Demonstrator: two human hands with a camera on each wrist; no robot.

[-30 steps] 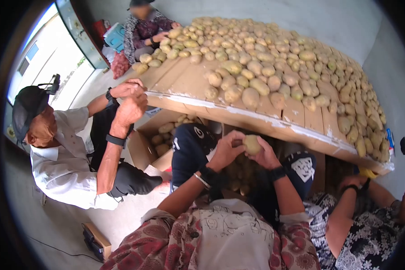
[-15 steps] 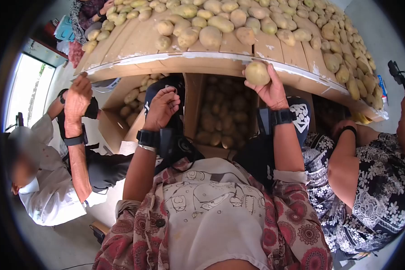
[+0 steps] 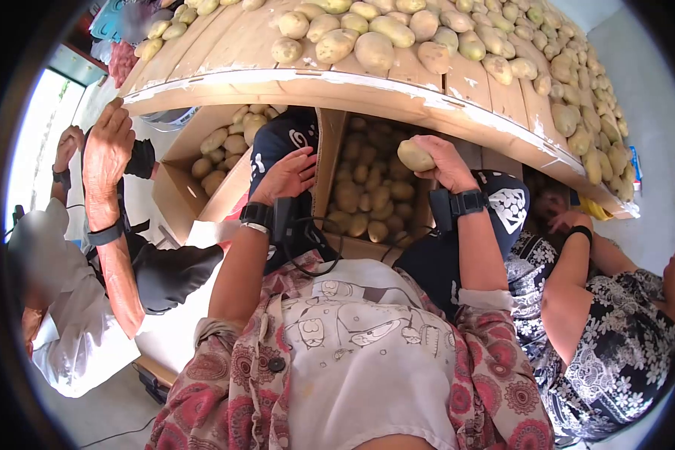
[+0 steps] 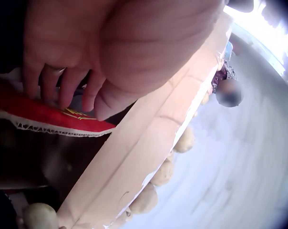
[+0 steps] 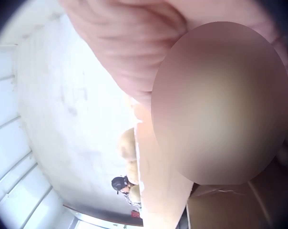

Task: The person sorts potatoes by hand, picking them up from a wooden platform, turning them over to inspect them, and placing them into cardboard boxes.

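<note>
In the head view, a potato (image 3: 415, 156) is gripped in the right hand (image 3: 444, 163), with the fingers curled round it from above. It is held just under the edge of the wooden table (image 3: 292, 86), above the open cardboard box (image 3: 328, 161) that is filled with potatoes. The left hand (image 3: 286, 177) is seen with its fingers loosely spread and nothing held; it is laid on the dark knee (image 3: 281, 139) beside the left wall of that box. A second box of potatoes (image 3: 180, 199) is placed further to the left. The table top is covered with a heap of potatoes (image 3: 457, 37). A person in a white shirt (image 3: 75, 330) is seated at the left with one arm raised, and a person in a black flowered dress (image 3: 615, 352) is seated at the right.

In the left wrist view, the left hand (image 4: 101, 52) fills the upper part, its fingers (image 4: 67, 88) only slightly bent and rested on a red cloth with a white lace edge (image 4: 44, 117); nothing is held. The table edge (image 4: 149, 138) is seen from below, with potatoes showing over it.

In the right wrist view, the potato (image 5: 220, 105) is shown as a large blurred oval pressed against the right hand (image 5: 120, 43), whose fingers are wrapped over it. The table edge (image 5: 153, 186) is seen beneath.
</note>
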